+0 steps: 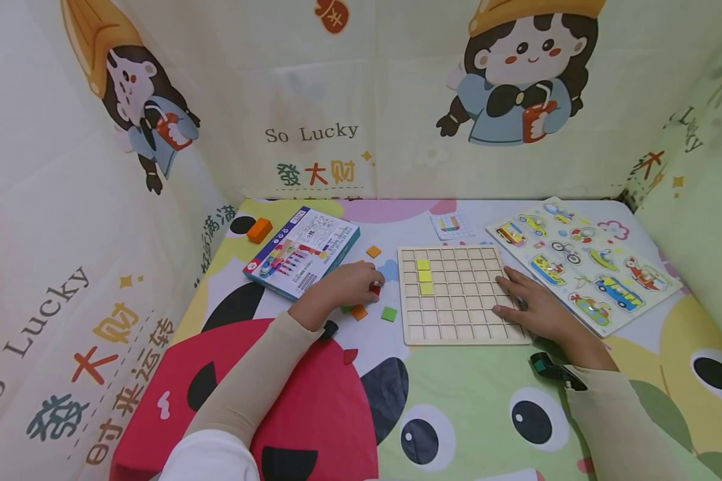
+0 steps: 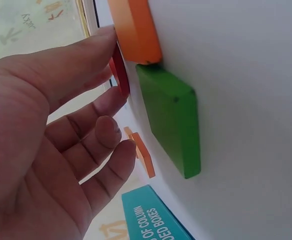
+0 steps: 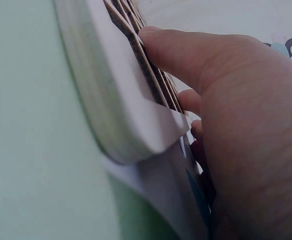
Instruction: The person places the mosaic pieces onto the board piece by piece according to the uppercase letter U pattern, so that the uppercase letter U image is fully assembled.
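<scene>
My left hand [image 1: 344, 286] pinches a thin red square tile [image 2: 119, 75] between thumb and fingertips, just above the table. Close by lie an orange tile [image 2: 136, 35] and a green tile [image 2: 171, 120]; in the head view another green tile [image 1: 388, 314] lies nearer the board. A wooden grid board [image 1: 463, 300] lies flat in the middle, with yellow tiles [image 1: 424, 276] lined up in one column near its left side. On the board's right edge rests my right hand [image 1: 532, 307], fingers spread and holding nothing. Its thumb touches the grid in the right wrist view.
A boxed game [image 1: 309, 250] lies behind my left hand, with an orange block [image 1: 259, 230] at its far left. One orange tile [image 1: 374, 251] sits beyond the hand. A small pattern card [image 1: 452, 226] is behind the board, a vehicle picture board [image 1: 583, 264] to its right.
</scene>
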`<state>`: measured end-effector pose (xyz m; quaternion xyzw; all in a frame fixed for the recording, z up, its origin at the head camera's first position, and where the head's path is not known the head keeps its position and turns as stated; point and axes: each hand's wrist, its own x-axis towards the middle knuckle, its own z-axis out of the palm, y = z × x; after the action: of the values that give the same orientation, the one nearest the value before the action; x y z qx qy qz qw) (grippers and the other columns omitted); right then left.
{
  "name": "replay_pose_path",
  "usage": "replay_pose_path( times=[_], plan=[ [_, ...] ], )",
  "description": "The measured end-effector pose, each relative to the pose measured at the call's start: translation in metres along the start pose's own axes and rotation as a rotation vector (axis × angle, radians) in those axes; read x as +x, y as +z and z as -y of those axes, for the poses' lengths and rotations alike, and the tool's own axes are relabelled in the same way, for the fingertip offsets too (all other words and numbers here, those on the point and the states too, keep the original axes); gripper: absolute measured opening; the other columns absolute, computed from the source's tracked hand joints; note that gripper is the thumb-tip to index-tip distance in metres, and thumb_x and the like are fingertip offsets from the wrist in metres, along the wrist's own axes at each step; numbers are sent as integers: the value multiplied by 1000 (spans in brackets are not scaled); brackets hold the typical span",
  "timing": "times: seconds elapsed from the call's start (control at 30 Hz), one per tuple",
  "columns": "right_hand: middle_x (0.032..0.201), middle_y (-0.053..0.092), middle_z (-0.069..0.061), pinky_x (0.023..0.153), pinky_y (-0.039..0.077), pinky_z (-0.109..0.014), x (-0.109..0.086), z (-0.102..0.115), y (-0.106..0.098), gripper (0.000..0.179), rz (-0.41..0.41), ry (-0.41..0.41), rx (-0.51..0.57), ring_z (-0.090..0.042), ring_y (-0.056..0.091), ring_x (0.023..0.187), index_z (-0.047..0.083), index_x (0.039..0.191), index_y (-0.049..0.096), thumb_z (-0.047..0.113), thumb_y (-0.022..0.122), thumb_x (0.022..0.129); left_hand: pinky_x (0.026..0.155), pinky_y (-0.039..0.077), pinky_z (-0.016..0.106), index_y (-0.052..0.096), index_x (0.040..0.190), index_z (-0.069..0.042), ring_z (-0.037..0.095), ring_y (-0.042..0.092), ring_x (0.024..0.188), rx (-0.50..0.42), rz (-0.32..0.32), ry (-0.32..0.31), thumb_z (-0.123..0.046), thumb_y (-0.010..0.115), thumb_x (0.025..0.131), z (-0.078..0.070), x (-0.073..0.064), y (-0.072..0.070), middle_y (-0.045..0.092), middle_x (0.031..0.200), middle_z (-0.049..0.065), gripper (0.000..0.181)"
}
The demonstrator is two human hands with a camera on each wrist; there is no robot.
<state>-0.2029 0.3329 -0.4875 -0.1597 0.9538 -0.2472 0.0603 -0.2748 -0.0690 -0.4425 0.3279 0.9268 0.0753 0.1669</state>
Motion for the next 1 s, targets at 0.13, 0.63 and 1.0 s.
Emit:
replay_pose_path(
  times=[0.13, 0.63, 1.0],
  plan=[
    [159, 12, -19, 105, 16, -66, 0, 0, 0, 80, -5, -2, -4, -45, 11, 143, 2, 150, 33, 49, 62, 92, 69, 46, 22, 69, 116, -17, 12, 52, 86, 8, -4, 17, -31, 71, 90, 1, -1, -1, 57, 100, -4, 30],
    [159, 12, -20, 105, 15, -66, 1, 2, 1, 81, 5, -2, 10, -46, 11, 142, 1, 150, 33, 49, 62, 91, 64, 46, 23, 69, 104, -17, 12, 53, 80, 5, -9, 6, -32, 70, 91, 0, 0, -2, 55, 88, -4, 21],
    [159, 13, -20, 104, 16, -67, 0, -2, 3, 81, 7, -8, 10, -47, 12, 141, 1, 150, 33, 49, 62, 91, 65, 45, 23, 68, 104, -17, 11, 53, 79, 20, -27, 24, -35, 71, 90, -14, 7, 0, 55, 87, -5, 23]
  ],
)
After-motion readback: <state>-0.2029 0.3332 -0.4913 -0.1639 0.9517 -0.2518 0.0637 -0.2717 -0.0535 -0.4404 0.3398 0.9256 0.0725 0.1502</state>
